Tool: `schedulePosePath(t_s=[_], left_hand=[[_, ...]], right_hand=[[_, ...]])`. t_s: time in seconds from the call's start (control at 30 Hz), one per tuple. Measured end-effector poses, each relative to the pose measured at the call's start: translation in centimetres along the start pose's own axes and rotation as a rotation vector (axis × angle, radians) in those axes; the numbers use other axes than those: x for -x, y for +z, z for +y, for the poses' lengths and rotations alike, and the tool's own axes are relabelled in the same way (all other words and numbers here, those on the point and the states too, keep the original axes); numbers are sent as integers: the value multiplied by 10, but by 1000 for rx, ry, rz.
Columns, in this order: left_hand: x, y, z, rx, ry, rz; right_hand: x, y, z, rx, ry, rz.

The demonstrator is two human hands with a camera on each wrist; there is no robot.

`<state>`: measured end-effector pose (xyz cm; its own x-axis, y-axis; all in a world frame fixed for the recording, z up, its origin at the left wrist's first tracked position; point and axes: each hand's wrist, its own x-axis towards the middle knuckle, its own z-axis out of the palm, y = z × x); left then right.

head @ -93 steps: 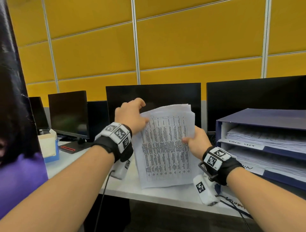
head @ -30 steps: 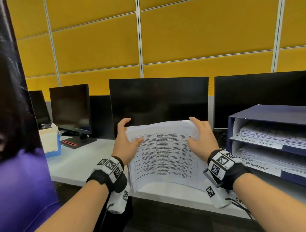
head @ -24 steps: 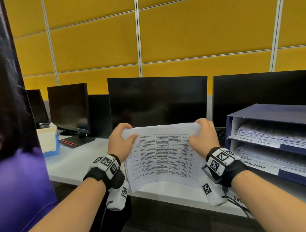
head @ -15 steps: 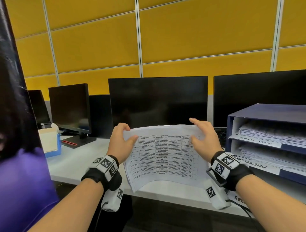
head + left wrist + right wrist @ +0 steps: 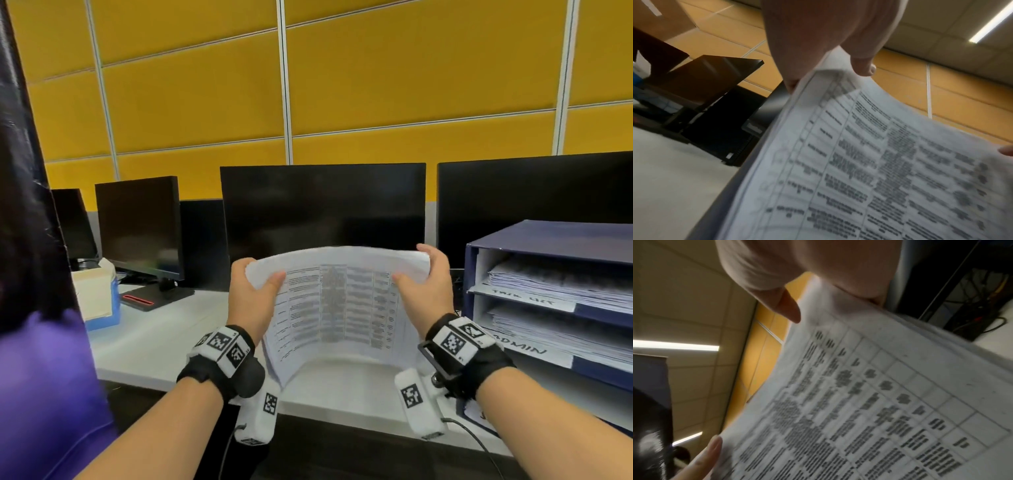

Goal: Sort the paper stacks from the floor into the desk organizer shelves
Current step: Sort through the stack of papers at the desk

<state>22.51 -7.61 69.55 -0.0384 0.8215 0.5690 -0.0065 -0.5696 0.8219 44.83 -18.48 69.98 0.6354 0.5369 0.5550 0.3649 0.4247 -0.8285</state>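
Note:
A stack of printed paper (image 5: 337,301) with a table on its front sheet stands on its lower edge on the white desk (image 5: 164,332), bowed toward me. My left hand (image 5: 253,291) pinches its upper left corner, thumb in front, fingers behind. My right hand (image 5: 426,284) grips the upper right corner the same way. The wrist views show the same paper stack (image 5: 869,162) (image 5: 869,394) held between thumb and fingers. The dark blue desk organizer (image 5: 551,240) stands to the right, with paper on its shelves labelled in handwriting.
Black monitors (image 5: 322,209) line the back of the desk in front of a yellow panelled wall. A blue and cream box (image 5: 99,301) sits at the left. A person in purple (image 5: 41,377) stands close at my left.
The stack was turned from upright in the air to standing on the desk. Since half a second ago my right fingers have curled back over the top edge, which has lifted slightly.

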Motion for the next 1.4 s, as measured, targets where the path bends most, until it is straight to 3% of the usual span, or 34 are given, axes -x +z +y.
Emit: schedulePosePath(t_s=[0.1,0.27,0.47,0.53,0.7,0.8,0.97,1.2,1.3,1.4], left_hand=[[1,-8,-9,-80,-72,-8],[3,-11,-25,52,-170,-28],[8,5,-24,64,-96,-1],[6,2,-26,70,-98,15],[0,-12,-44,2,-218,-192],[8,-6,-41,2,-188,-176],[4,3,-23,91,-83,1],[2,-15,-45,6,-222,-80],[4,-12,-40,-14,-214,-150],[7,-7,-32,30,-159,-78]], right_hand=[[-2,-8,9,-45,110,-53],[2,-10,26,19,146,-78],[5,4,20,46,33,-36],[4,1,20,-6,64,-8],[2,-10,35,0,241,-122],[8,-3,32,123,161,-204],[2,6,13,32,18,-84],[-1,-7,31,22,170,-102],[1,-2,31,51,140,-78],[5,4,23,38,66,-51]])
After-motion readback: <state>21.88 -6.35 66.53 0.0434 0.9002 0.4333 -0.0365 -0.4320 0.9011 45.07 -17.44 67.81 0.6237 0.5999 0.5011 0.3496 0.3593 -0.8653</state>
